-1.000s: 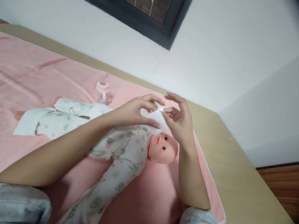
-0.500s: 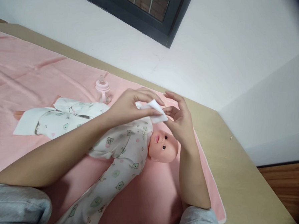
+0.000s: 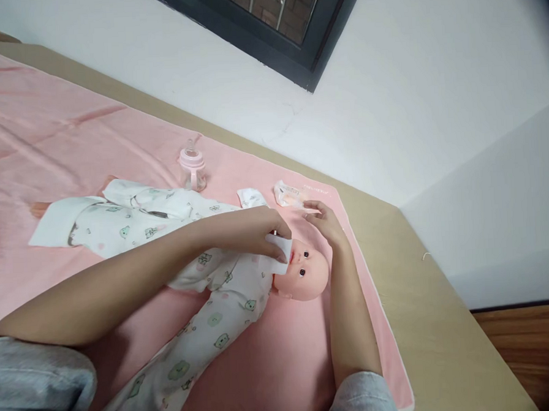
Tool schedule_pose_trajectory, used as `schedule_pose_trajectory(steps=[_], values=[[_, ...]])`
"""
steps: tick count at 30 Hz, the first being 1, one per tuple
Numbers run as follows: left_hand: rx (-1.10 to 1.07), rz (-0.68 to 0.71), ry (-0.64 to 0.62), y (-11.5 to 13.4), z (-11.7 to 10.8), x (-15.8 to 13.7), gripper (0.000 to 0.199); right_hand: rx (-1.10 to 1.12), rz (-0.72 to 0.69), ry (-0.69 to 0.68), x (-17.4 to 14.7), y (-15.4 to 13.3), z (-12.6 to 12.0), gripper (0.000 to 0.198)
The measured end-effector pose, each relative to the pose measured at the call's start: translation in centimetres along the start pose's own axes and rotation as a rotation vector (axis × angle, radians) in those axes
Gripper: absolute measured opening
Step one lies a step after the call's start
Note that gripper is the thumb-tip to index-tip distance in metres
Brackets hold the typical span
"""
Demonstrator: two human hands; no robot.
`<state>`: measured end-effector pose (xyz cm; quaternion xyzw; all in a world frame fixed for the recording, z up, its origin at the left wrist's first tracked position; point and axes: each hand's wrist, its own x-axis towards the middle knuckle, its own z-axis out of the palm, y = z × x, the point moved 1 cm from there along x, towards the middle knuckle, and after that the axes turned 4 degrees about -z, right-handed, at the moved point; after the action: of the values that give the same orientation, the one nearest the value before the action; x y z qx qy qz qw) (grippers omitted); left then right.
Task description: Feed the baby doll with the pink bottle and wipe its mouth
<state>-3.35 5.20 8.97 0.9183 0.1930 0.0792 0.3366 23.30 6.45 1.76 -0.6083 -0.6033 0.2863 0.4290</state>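
Observation:
A baby doll (image 3: 307, 283) lies on its back in white pyjamas printed with green and brown animals, its head toward the right. My left hand (image 3: 257, 228) pinches a folded white wipe (image 3: 280, 252) between thumb and fingers. The wipe is at the doll's mouth and chin and covers part of them; whether it presses on the skin I cannot tell. Beyond the head, my right hand (image 3: 327, 222) is open, fingers parted and curved. Its fingertips are at the edge of a crumpled clear plastic wrapper (image 3: 290, 195), perhaps touching it.
A pink baby bottle (image 3: 192, 170) with a handle stands on the pink blanket (image 3: 273, 365) beyond the doll's middle. One white sleeve end (image 3: 252, 197) shows near the wrapper. Bare tan tabletop (image 3: 412, 296) runs along the right, and a wall with a dark-framed window (image 3: 294, 60) rises behind.
My left hand has brought the wipe down from above the chest to the doll's mouth. My right hand has moved away from the wipe to the wrapper, which now shows.

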Motion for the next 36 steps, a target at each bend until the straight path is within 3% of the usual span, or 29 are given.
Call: schedule_pose_trajectory(steps=[7,12,25,36], values=[[0.016,-0.015,0.068,-0.1,1.2,0.5,0.022,-0.029,0.121,-0.049,0.2,4.6,1.7,0.041],[0.067,-0.015,0.071,0.1,1.7,0.7,0.029,-0.003,0.11,-0.045,0.2,5.2,1.9,0.039],[0.095,-0.059,0.048,0.6,2.0,0.6,0.025,-0.001,0.123,-0.04,0.5,6.0,2.0,0.039],[0.148,-0.041,0.121,0.6,1.9,0.2,0.034,0.015,0.099,-0.039,0.6,6.6,2.0,0.039]])
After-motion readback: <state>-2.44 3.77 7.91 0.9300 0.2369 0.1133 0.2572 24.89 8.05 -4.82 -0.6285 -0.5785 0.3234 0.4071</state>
